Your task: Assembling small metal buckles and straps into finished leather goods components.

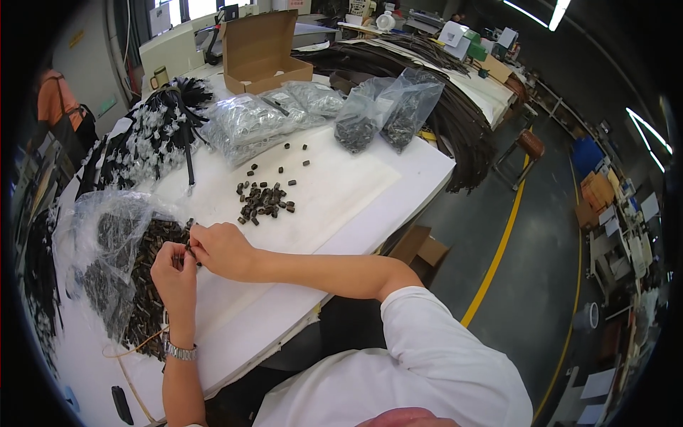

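The left hand and the right hand met over the near left part of the white table. Both hands were closed narrowly, fingertips pinched together on a small dark part held between them. The part was too small to show its shape. A metal wristwatch sat on the left wrist.

Positions below are given relative to the loose pile of small dark pieces lying near the middle of the table.

- The pinched part and both hands were nearer the person than the pile and to its left, well apart from it.
- A clear plastic bag, open and spilling many more dark pieces, lay left of the pile and just beside the left hand.
- A bundle of black cables with white fittings lay beyond the pile and to its left.
- Several clear bags of silvery parts lay directly beyond the pile.
- Two clear bags of dark parts stood beyond the pile and to its right, near the far table edge.
- An open cardboard box stood beyond the silvery bags, farther from the pile.
- A heap of long dark strips hung over the table end, right of and beyond the pile.
- A few single dark pieces lay scattered just beyond the pile.

The person wore a white short-sleeved shirt. A yellow floor line ran right of the table.
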Available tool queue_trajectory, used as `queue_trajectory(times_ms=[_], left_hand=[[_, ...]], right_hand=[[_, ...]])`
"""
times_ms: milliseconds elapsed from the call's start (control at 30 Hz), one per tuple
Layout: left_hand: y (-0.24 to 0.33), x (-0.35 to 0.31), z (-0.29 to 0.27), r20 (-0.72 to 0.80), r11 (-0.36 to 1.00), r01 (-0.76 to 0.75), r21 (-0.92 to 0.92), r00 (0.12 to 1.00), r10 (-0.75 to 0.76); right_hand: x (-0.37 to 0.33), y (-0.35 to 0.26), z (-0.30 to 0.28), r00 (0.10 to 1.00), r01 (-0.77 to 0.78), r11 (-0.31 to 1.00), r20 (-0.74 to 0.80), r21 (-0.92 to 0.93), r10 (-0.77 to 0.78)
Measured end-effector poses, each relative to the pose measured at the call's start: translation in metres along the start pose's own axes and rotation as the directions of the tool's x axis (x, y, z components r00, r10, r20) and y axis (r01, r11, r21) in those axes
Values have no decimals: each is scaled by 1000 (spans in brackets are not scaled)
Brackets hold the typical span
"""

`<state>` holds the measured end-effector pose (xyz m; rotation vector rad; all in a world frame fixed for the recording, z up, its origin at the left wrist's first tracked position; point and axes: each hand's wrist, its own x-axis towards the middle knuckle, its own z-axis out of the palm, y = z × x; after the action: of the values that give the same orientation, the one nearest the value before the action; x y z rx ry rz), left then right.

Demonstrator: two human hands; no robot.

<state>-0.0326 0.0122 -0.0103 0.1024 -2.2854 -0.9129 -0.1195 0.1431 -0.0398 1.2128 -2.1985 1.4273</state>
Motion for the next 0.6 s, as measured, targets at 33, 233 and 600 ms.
queue_trajectory(times_ms=[33, 233, 600], left_hand=[[-1, -1, 0, 0, 1000, -7, 13, 1000, 7], [2, -4, -4, -18, 988, -120, 96, 992, 123], [1, 0, -10, 2, 942, -311, 124, 950, 314]], right_hand=[[1, -4, -2, 1000, -19, 1000, 10, -9, 19], [9, 2, -4, 870, -493, 523, 391, 695, 300], [6, 8, -8, 848, -527, 472, 408, 707, 337]])
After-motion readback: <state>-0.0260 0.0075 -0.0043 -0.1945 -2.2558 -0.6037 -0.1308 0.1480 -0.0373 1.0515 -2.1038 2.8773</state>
